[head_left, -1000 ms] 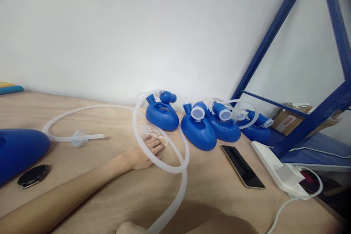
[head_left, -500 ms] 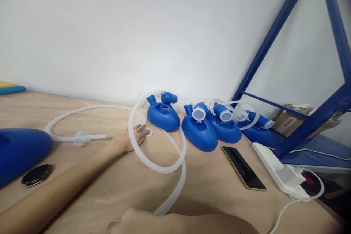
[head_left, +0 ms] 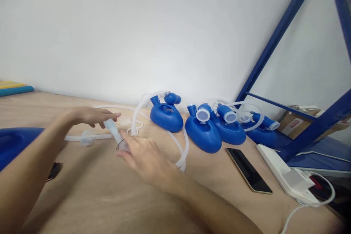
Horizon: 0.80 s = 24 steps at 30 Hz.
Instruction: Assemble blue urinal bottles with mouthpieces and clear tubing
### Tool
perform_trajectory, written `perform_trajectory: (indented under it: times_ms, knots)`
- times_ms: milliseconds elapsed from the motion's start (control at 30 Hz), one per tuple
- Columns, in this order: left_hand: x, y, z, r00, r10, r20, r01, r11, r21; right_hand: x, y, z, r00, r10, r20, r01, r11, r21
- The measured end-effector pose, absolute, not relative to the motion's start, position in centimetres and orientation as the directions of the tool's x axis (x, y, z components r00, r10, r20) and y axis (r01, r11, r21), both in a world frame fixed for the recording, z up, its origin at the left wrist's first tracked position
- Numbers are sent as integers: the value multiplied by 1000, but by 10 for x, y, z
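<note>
My right hand (head_left: 148,157) pinches the lower part of a translucent hose connector (head_left: 112,128), which is ribbed, tilted, and has a thin wire clip (head_left: 120,143) around it. Above its upper end is my left hand (head_left: 90,116), fingers stretched out and fingertips at the connector; its thumb is hidden. Beyond the hands lie white rings (head_left: 133,131) and a pale disc (head_left: 125,121). A second clear fitting (head_left: 88,138) on a hose lies under my left forearm. The white hose (head_left: 186,146) bends over the table beside a blue urinal bottle (head_left: 167,119).
More blue urinal bottles (head_left: 203,135) with hoses stand along the wall. To the right are a phone (head_left: 249,170), a power strip (head_left: 286,175) with a cable and a blue shelf frame (head_left: 276,33). A large blue bottle (head_left: 16,142) and a partly hidden watch (head_left: 55,170) are at left.
My left hand has lifted off the table near the rings and come left to the connector. My right hand has risen from the bottom edge, bringing the connector into view.
</note>
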<state>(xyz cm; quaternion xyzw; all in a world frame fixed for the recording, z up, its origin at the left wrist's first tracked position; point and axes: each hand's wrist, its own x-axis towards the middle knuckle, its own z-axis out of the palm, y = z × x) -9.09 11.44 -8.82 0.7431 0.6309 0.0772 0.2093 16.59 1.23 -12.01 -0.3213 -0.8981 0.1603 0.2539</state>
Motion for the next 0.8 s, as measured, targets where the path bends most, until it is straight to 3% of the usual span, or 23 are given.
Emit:
perform_trajectory:
  times_ms: [67,133,267,433,500,567,700,800]
  knots:
    - [-97,92,-66,305,901,-309,769,-42,637,168,24,-120,-584,731,351,488,663,-568]
    - [-93,75,-53,485,822,-297,673,-134,728,169,29,-123,-498,793,352,418,575,-704]
    - [-62,64,-49,661,721,-209,607,-349,714,165,32,-128,-394,849,351,142,434,-890]
    - [-34,71,-56,508,858,-83,613,-292,734,161,31,-125,-382,891,245,-73,235,-969]
    - [-42,78,-56,380,925,-21,586,-223,779,168,33,-122,-445,874,193,-23,204,-979]
    - [-60,86,-55,198,980,-1,525,-105,845,179,38,-119,-555,823,124,147,243,-959]
    - [-114,103,-55,-10,995,-98,404,94,910,199,57,-127,-776,617,-131,465,419,-780]
    - [-147,111,-62,-118,985,-123,445,163,880,206,71,-139,-864,470,-181,468,613,-636]
